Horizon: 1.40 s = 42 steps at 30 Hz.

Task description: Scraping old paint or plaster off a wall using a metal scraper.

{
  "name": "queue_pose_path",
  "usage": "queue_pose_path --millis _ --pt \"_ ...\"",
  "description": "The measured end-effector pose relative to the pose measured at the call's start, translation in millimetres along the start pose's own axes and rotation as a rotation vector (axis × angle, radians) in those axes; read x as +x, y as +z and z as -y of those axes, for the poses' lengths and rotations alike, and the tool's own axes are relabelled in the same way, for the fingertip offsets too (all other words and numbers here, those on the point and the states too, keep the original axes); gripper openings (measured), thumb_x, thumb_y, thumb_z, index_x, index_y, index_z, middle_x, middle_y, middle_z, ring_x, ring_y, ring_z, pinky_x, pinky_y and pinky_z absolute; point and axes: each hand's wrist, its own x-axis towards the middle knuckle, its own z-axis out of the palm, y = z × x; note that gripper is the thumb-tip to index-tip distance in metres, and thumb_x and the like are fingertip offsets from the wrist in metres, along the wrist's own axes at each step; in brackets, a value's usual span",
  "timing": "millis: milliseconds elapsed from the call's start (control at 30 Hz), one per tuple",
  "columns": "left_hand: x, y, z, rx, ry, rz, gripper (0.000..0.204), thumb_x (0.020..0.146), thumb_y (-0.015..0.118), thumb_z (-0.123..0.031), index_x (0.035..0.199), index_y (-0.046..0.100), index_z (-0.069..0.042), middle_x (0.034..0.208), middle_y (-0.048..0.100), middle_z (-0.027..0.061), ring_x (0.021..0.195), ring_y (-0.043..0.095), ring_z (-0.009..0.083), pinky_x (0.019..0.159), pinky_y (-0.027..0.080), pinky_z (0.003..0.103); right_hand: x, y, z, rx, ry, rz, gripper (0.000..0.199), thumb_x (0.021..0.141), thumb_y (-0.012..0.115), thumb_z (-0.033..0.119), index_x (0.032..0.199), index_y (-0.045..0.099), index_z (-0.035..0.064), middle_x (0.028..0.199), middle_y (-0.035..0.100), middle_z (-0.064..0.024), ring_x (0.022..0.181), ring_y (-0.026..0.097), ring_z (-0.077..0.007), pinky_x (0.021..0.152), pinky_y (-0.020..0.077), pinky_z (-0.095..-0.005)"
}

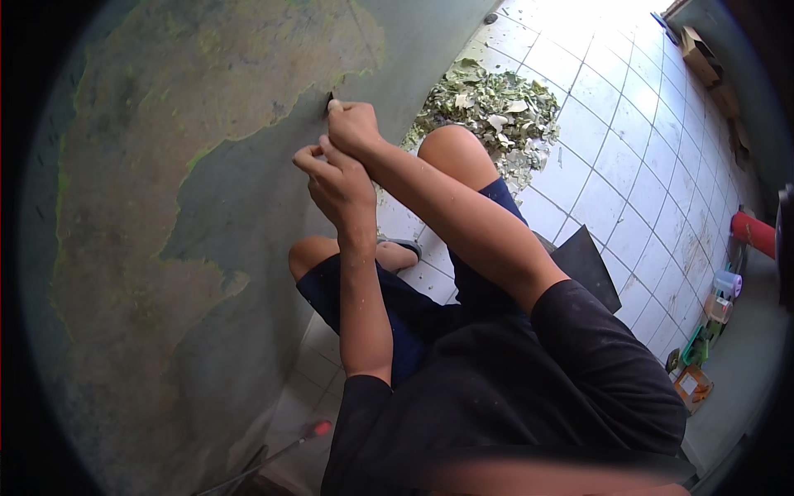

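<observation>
My right hand [354, 126] is closed in a fist near the wall, gripping a small dark-edged scraper [331, 97] that is mostly hidden by the fingers. Its tip points at the painted wall [248, 174], close to the ragged edge of a bare patch [132, 165]. Yellow-green paint outlines that brownish patch. Just below, my left hand [337, 183] is held up by the right wrist, its fingers loosely bent and apart, with nothing visible in them.
A heap of paint flakes [496, 116] lies on the white tiled floor [612, 165] beyond my knees. Behind my right arm is a dark flat panel [589, 266]. A red-tipped rod [317, 428] leans at lower left. Containers [718, 307] and a red cylinder [753, 233] line the right side.
</observation>
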Motion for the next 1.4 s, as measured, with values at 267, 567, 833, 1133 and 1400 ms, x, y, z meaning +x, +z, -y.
queue_pose_path --millis 267,567,833,1133,1400 --pt "5.0 -3.1 -16.9 0.046 -0.129 0.074 0.039 0.109 0.043 -0.036 0.115 0.048 0.002 0.103 0.068 0.0356 0.098 0.066 0.0531 0.083 0.052 0.056 12.5 -3.6 0.8 -0.067 0.061 0.004 0.037 0.100 0.060 0.030 0.090 0.077 -0.0017 0.093 0.075 -0.0258 0.093 0.074 -0.0385 0.085 0.0543 -0.0459" --pt "8.7 -4.6 -1.9 0.056 -0.129 0.026 0.036 0.108 0.043 -0.032 0.113 0.049 0.002 0.102 0.068 0.0347 0.097 0.067 0.0528 0.082 0.052 0.057 -10.6 -1.3 3.8 -0.088 -0.166 -0.047 0.039 0.101 0.055 0.026 0.085 0.073 -0.0042 0.088 0.072 -0.0280 0.091 0.072 -0.0449 0.086 0.0539 -0.0485" --pt "8.6 -1.3 -22.8 0.126 -0.124 0.095 0.029 0.107 0.044 -0.027 0.114 0.048 0.001 0.098 0.068 0.0361 0.096 0.067 0.0540 0.080 0.052 0.059 1.6 -23.7 13.1 -0.188 -0.077 0.069 0.045 0.102 0.054 0.028 0.079 0.072 -0.0065 0.079 0.071 -0.0278 0.083 0.073 -0.0424 0.084 0.0543 -0.0483" --pt "28.3 -0.1 -8.1 0.180 -0.160 0.273 0.049 0.107 0.045 -0.043 0.116 0.056 0.004 0.110 0.069 0.0328 0.108 0.065 0.0498 0.093 0.049 0.054 -5.2 -43.4 -19.1 -0.345 -0.205 0.080 0.045 0.103 0.044 0.025 0.096 0.071 -0.0109 0.091 0.073 -0.0305 0.081 0.077 -0.0386 0.074 0.0623 -0.0459" --pt "-5.5 11.3 31.9 0.054 -0.103 0.507 0.057 0.106 0.050 -0.051 0.104 0.061 0.005 0.089 0.072 0.0292 0.085 0.072 0.0444 0.075 0.054 0.049 1.0 -82.9 -20.9 -0.156 -0.072 0.305 0.028 0.097 0.059 0.016 0.097 0.072 -0.0091 0.080 0.073 -0.0225 0.073 0.077 -0.0286 0.064 0.0648 -0.0398"
